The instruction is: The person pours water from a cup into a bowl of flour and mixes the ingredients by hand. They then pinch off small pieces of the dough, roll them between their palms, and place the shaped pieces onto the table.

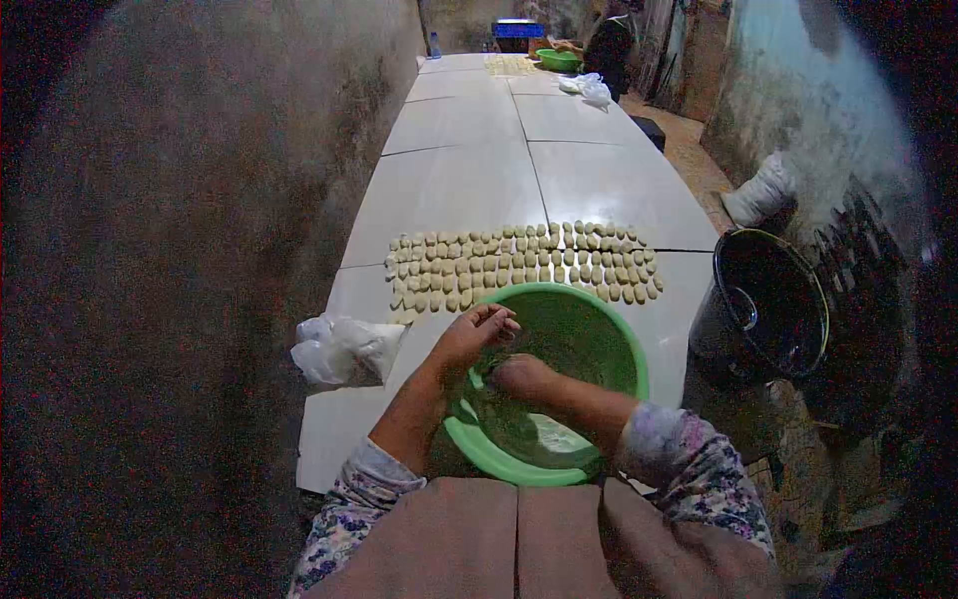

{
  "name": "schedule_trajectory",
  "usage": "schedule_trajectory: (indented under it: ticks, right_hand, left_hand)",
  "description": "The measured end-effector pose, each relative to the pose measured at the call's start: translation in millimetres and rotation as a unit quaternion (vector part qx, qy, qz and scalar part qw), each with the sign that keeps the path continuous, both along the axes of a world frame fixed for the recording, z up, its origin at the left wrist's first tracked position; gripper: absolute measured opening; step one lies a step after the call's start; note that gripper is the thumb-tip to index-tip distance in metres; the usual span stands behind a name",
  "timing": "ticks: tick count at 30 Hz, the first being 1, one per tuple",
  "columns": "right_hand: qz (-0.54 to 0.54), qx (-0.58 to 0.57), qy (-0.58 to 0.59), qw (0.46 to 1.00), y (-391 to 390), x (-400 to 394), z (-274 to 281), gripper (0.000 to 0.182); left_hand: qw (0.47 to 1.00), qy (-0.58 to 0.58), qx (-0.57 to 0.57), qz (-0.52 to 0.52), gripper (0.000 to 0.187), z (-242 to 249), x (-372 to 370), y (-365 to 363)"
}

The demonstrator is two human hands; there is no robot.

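Observation:
A green plastic basin [599,319] sits at the near end of a long white table [469,180]. My left hand [474,334] hovers over the basin's near left rim, fingers curled as if pinching something small; what it holds is not clear. Inside the basin, my right hand [521,375] is closed in a loose fist, its contents hidden. Just beyond the basin, several rows of small pale dough pieces [524,265] lie on the table.
A white plastic bag [344,349] lies on the table's left edge. A large black pot [768,299] stands on the floor to the right. At the far end are another green basin [557,60], more dough pieces, a white bag [589,88] and a person [609,45].

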State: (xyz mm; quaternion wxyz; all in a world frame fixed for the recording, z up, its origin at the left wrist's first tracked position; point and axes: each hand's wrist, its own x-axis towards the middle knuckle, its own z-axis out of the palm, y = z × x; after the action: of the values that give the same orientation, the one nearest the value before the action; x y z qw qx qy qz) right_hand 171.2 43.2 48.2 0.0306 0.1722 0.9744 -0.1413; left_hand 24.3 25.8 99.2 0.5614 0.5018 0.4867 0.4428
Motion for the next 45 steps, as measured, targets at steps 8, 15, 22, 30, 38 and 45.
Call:
schedule_trajectory:
  ticks: [8, 15, 22, 30, 38, 45]
  right_hand:
    - [-0.19, -0.011, 0.057, 0.98, 4.8, 14.5, 49.7, 0.021]
    - [-0.264, -0.507, 0.132, 0.81, 21.8, 19.9, 45.8, 0.026]
    - [-0.142, -0.217, 0.056, 0.964, -31.4, 7.5, 12.3, 0.023]
    - [-0.008, -0.033, 0.1, 0.994, -29.2, -2.0, -23.5, 0.013]
    - [-0.241, -0.005, 0.065, 0.968, -14.5, 3.3, 34.2, 0.015]
    - [-0.253, -0.102, 0.068, 0.96, 4.0, 15.0, 50.7, 0.044]
  left_hand:
    - [0.995, -0.09, 0.032, -0.015, 0.026, -20.7, -6.5, 10.8]
    - [0.993, -0.116, -0.028, 0.016, 0.026, -9.2, -2.1, 4.6]
    - [0.992, -0.123, -0.007, 0.009, 0.026, -13.4, -1.9, 8.3]
    - [0.994, -0.111, 0.0, -0.024, 0.028, -20.8, -7.1, 11.1]
    - [0.989, -0.143, -0.002, -0.034, 0.023, -20.4, -9.1, 9.7]
    - [0.991, -0.131, 0.007, -0.036, 0.024, -15.3, -8.6, 8.3]
